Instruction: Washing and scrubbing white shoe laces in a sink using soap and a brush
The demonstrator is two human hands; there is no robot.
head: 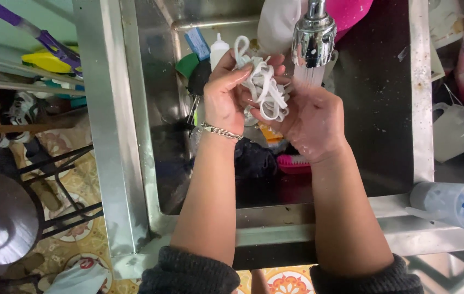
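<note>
Overhead, the view looks straight down on two bare forearms reaching over a stainless steel sink [128,136]. Both hands meet under a chrome tap head [313,35] with water streaming from it. The left hand [225,95], with a silver chain bracelet [221,131] at the wrist, has its fingers curled around a tangled bunch of white laces [262,84], loops of which stick up above the fingertips. The right hand [311,120] is cupped under and against the same bunch, wet, with the water falling just beside its knuckles. So the two hands are pressed together, both closed on the laces, held above the basin.

Down in the dark basin lies a pink scrub brush [293,163], near the right wrist. At the far edge of the sink stands a small white squeeze bottle [219,50]. On the right, clear plastic measuring jugs [458,129] sit on the bench.
</note>
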